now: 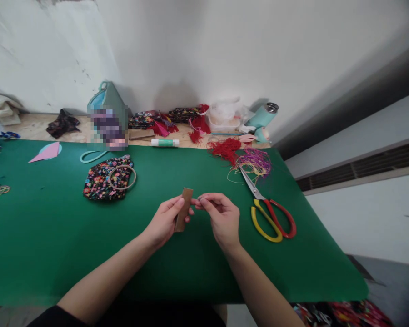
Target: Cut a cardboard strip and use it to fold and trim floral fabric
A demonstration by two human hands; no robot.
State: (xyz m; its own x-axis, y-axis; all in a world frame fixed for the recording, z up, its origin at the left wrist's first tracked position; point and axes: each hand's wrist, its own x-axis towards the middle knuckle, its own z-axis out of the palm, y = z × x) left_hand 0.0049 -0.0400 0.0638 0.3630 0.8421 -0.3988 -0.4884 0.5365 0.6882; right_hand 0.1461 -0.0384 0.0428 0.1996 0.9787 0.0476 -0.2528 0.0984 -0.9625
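Over the green table mat, my left hand (168,215) grips a narrow strip of brown cardboard (183,213), its thumb pressed on the front face. Close to its right, my right hand (223,218) is pinched, thumb against forefinger, near the left fingertips. Whatever sits in that pinch is too small to name. Right of my hands lie large scissors (264,200) with one yellow and one red handle, blades slightly parted. To the left rests black floral fabric (104,179) with a beige ring (122,177) on top.
Beyond the scissor tips lie red threads (223,149) and purple threads (255,161). A glue stick (165,142) lies along the mat's back edge. Behind stand a green pouch (117,102), a teal bottle (264,116) and floral pieces with red tassels (199,128). The wall closes off the back.
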